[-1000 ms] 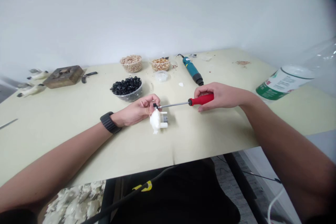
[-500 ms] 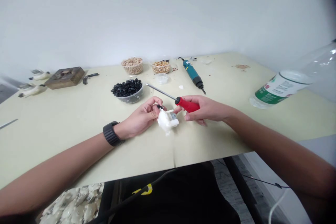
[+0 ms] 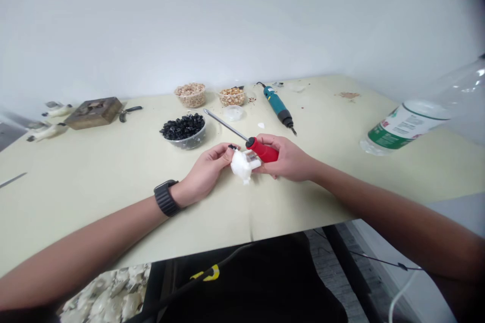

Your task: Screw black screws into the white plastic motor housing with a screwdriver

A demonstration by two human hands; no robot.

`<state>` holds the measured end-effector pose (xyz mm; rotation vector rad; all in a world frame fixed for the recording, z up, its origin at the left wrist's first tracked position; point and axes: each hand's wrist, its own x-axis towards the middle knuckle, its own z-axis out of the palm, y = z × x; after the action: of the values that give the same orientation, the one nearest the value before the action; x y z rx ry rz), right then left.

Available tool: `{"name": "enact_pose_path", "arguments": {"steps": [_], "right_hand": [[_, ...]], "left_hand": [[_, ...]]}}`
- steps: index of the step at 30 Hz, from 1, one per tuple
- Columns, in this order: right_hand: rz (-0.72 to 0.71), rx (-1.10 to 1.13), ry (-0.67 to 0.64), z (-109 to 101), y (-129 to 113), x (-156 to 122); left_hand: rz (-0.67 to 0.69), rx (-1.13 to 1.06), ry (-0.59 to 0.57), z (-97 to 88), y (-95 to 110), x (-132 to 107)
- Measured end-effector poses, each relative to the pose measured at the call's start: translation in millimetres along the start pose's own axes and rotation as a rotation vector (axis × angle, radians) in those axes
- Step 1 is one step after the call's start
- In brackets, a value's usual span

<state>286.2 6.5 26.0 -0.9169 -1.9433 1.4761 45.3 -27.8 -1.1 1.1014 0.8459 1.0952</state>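
Note:
A small white plastic part (image 3: 242, 164) is held just above the pale table (image 3: 113, 181) between both hands. My left hand (image 3: 207, 169), with a black watch on the wrist, pinches a tiny black piece (image 3: 233, 147) at the part's top. My right hand (image 3: 286, 157) is closed round the red handle of a screwdriver (image 3: 261, 150), and its fingertips also touch the white part. The screwdriver's metal shaft points away to the upper left, over the table.
A clear tub of small black pieces (image 3: 184, 128) stands just beyond my hands. Two tubs of tan bits (image 3: 190, 93) and a blue electric driver (image 3: 278, 106) lie farther back. A wooden block (image 3: 93, 112) is at far left, a plastic bottle (image 3: 413, 121) at right.
The screwdriver has swung from pointing at the white part to pointing away up-left. My right hand has moved in to the part, which has shifted slightly right.

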Motion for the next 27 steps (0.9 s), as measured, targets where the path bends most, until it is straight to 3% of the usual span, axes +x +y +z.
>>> {"name": "enact_pose_path", "arguments": {"steps": [4, 10, 14, 17, 20, 23, 27], "right_hand": [[-0.027, -0.046, 0.074, 5.3, 0.6, 1.8], [-0.103, -0.149, 0.150, 14.6, 1.4, 2.4], [-0.080, -0.127, 0.110, 14.2, -0.2, 1.3], [-0.095, -0.225, 0.173, 1.9, -1.9, 1.3], [-0.164, -0.499, 0.285, -20.2, -1.9, 0.6], [-0.067, -0.593, 0.260, -41.8, 1.0, -1.6], [-0.061, -0.671, 0.268, -54.5, 6.4, -3.2]], "left_hand": [[-0.002, 0.083, 0.004, 2.6, -3.8, -2.2], [-0.062, -0.078, -0.125, 19.6, 1.9, -12.0], [-0.073, -0.013, -0.054, 22.0, 4.2, -14.1], [-0.058, -0.083, 0.013, 16.8, 7.1, -11.8], [-0.043, -0.140, 0.081, 7.5, 12.1, -6.7], [-0.039, -0.185, 0.147, -2.2, 16.4, -0.3], [-0.035, -0.216, 0.181, -8.7, 18.9, 6.1]]}}
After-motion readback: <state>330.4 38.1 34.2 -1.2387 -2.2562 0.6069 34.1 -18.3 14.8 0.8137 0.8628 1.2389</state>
